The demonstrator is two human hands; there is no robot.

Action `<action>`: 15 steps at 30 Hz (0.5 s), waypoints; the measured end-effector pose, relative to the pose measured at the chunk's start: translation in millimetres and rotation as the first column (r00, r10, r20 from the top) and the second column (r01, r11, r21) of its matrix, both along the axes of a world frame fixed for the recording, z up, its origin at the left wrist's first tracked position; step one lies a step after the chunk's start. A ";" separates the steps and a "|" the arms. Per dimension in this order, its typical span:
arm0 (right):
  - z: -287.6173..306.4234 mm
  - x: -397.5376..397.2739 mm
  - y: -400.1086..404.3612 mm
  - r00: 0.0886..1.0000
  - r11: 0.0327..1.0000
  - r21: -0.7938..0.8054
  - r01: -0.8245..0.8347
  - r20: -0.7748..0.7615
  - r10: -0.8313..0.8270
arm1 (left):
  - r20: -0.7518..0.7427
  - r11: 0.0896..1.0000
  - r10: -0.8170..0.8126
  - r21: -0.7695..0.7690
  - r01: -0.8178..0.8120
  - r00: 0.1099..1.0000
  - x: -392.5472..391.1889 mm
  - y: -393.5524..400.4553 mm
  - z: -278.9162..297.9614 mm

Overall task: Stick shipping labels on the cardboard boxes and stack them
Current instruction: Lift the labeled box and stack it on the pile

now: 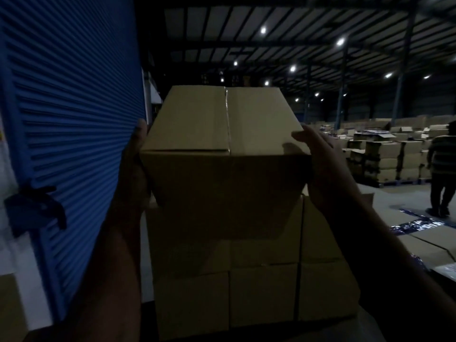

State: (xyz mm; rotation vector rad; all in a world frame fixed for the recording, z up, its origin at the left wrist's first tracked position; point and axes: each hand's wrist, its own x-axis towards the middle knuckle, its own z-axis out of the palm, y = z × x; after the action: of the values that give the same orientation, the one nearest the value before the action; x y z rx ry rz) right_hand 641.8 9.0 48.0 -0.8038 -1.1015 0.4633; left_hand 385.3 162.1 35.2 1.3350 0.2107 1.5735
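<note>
From my feed the biggest thing is the warehouse itself: a dim hall under a ribbed metal roof (308, 33) dotted with small bright lamps. On the left stands a blue roller shutter (69, 124), its horizontal slats finely corrugated and running close beside my left arm. Directly ahead and low is a stack of cardboard boxes (259, 292), plain matte brown cartons packed tight together in rows, their faces deep in shadow. Far off on the right, rows of stacked cartons (392, 161) sit on the pale concrete floor, and a person in a striped shirt (441, 169) stands there with back turned. Flattened cardboard sheets (424, 240) with glossy blue print lie on the floor near my right arm. Above the stack I hold one cardboard box (222, 124), rectangular, sharp-edged, its two top flaps closed and sealed with a shiny strip of clear tape down the centre seam. Its lit top is smooth; the near face is dark, and I cannot tell whether a label is on it. My left hand (135, 156) is pressed flat against its left side, thumb up at the top edge. My right hand (318, 156) clamps the right top corner, thumb laid over the flap.
</note>
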 end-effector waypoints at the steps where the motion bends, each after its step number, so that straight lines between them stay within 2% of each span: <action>1: 4.0 1.3 11.7 0.999 1.000 0.013 -0.001 0.034 0.000 | -0.002 1.000 -0.002 0.003 0.002 1.000 0.9 4.5 4.1; 4: 17.6 -2.6 49.2 0.991 0.997 0.041 -0.063 0.117 0.058 | -0.026 1.000 0.006 -0.014 -0.007 1.000 -0.8 12.6 17.2; 8: 30.9 -1.1 104.3 0.983 0.990 0.045 -0.132 0.138 0.124 | -0.053 0.998 0.066 -0.016 -0.067 0.996 -7.3 41.8 29.5; 15: 47.3 -0.6 183.3 0.964 0.972 -0.016 -0.235 0.125 0.235 | -0.105 0.964 0.256 -0.041 -0.262 0.961 -15.5 108.8 49.6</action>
State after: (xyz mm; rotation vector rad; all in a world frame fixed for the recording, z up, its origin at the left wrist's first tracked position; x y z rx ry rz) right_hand 641.2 192.3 95.3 -0.7132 -1.3217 0.6182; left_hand 369.8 271.0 84.7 1.3868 0.5048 1.7054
